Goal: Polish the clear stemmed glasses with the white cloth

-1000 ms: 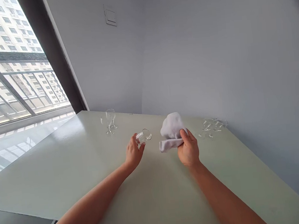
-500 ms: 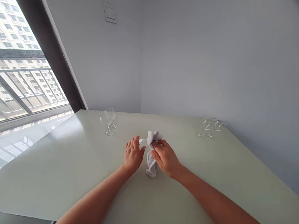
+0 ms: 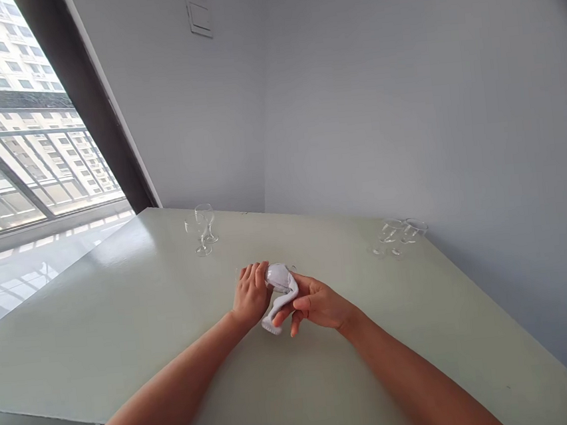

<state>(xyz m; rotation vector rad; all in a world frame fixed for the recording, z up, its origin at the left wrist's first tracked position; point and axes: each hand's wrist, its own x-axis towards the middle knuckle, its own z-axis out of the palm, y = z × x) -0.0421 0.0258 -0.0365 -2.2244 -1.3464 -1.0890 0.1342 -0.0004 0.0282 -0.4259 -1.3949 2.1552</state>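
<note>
My left hand point(image 3: 252, 294) is wrapped round a clear glass point(image 3: 277, 274) lying on its side above the table. A white cloth point(image 3: 286, 297) is partly inside the glass's bowl, and its loose end hangs down between my hands. My right hand point(image 3: 317, 301) is at the cloth and the rim side of the glass, its fingers spread and curved beneath; the fingertips behind the cloth are hidden. The stem and foot of the glass are mostly covered by my left hand.
Two stemmed glasses point(image 3: 204, 230) stand at the back left of the pale table point(image 3: 138, 320). Several more clear glasses point(image 3: 400, 233) are at the back right, near the wall. A window with railings is on the left.
The cloth has gone from bunched above my right hand to partly inside the glass. My right hand has turned and its fingers have spread lower. The view has shifted slightly.
</note>
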